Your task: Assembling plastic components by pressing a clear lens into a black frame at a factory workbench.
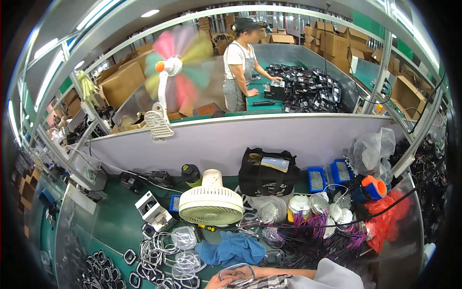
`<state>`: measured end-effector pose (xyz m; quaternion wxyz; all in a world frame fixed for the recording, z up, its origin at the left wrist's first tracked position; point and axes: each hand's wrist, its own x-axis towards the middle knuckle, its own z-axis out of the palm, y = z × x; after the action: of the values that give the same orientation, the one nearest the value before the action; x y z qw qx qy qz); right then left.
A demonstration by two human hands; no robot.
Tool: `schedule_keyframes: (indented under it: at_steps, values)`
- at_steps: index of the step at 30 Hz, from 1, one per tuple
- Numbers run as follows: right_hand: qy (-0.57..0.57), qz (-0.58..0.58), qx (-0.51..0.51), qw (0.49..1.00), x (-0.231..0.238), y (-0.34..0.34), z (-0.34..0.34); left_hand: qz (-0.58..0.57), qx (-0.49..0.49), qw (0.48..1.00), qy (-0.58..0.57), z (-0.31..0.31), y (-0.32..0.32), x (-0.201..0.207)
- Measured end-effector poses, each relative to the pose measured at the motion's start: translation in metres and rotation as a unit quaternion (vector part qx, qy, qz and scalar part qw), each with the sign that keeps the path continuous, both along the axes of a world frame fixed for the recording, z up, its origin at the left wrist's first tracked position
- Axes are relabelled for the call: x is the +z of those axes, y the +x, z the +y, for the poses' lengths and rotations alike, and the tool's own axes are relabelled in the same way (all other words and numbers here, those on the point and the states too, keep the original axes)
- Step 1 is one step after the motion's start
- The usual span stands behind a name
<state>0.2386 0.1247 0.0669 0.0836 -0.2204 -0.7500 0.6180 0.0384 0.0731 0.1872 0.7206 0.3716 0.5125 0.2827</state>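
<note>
At the bottom edge, my left hand (217, 282) is closed on a rounded clear plastic piece with a dark rim (243, 268). My right hand (258, 272) reaches in from the right and grips the same piece, its fingers partly seen through it. Just beyond lies a crumpled blue cloth (231, 248). To the left are coiled white cables (153, 253) and a pile of similar clear pieces (185, 260). Several dark rounded frames (103, 269) are heaped farther left.
A cream fan (211, 204) stands mid-table before a black bag (262, 180). White round parts with purple-black wires (301, 207), blue bins (316, 179) and a red plastic bag (390, 216) are at right. A colourful fan (175, 67) spins on the partition; beyond it a person (238, 67) works.
</note>
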Motion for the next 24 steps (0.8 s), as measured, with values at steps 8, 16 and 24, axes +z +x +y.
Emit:
schedule_keyframes:
  at_steps: [8, 16, 24]
  values:
    - [0.034, -0.052, 0.047, 0.997, 0.026, -0.027, -0.009, 0.003, 0.029, 1.0, 0.003, -0.037, -0.021, -0.013]
    - [0.008, -0.054, 0.104, 0.993, 0.025, -0.06, -0.032, 0.01, 0.061, 0.998, 0.012, -0.068, -0.059, -0.02]
    - [0.021, -0.042, 0.148, 0.988, 0.026, -0.101, -0.057, -0.025, 0.133, 0.989, -0.05, -0.129, -0.074, -0.004]
